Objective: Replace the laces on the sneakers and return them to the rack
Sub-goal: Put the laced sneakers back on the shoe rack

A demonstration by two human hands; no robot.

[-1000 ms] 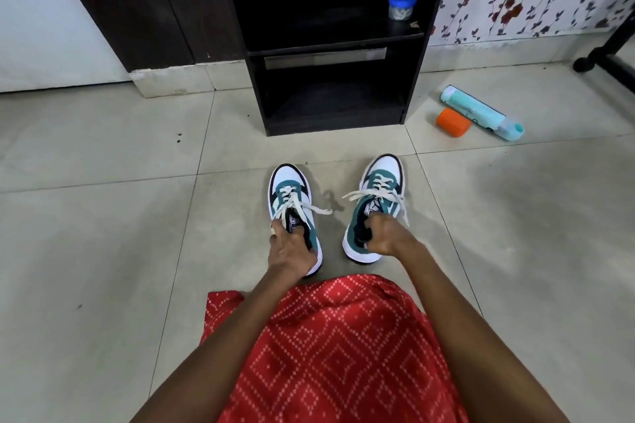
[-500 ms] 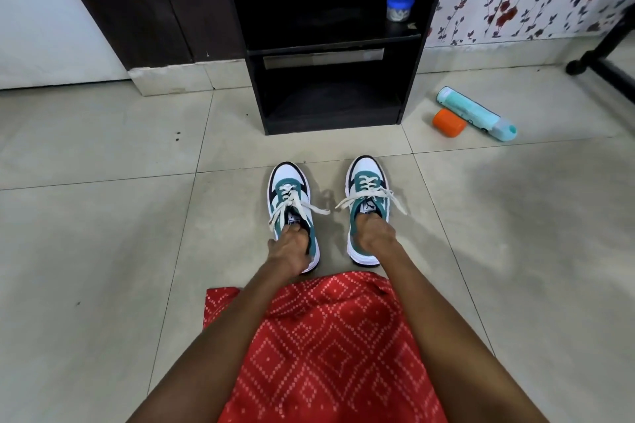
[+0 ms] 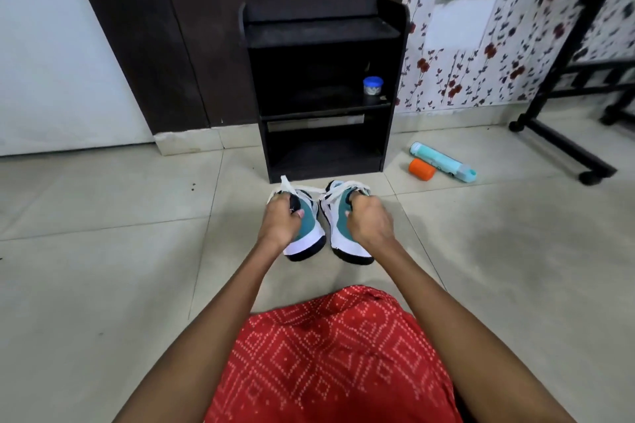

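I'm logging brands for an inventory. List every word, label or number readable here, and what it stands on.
No text is readable.
On the teal bottle: small marks, too blurred to read.
On the blue-lidded jar: any label is too small to read.
On the left sneaker and right sneaker: no branding shows.

Your left sneaker (image 3: pixel 305 227) and right sneaker (image 3: pixel 339 228) are white with teal panels and black trim, and their laces (image 3: pixel 338 189) are off-white. The rack (image 3: pixel 323 34) is black, the jar lid (image 3: pixel 372 81) blue, the bottle (image 3: pixel 441 161) teal and the cap (image 3: pixel 421 169) orange. Your garment (image 3: pixel 330 361) is red with white dotted diamonds, the wallpaper (image 3: pixel 481 55) white with dark red flowers, the floor (image 3: pixel 103 268) beige tile.
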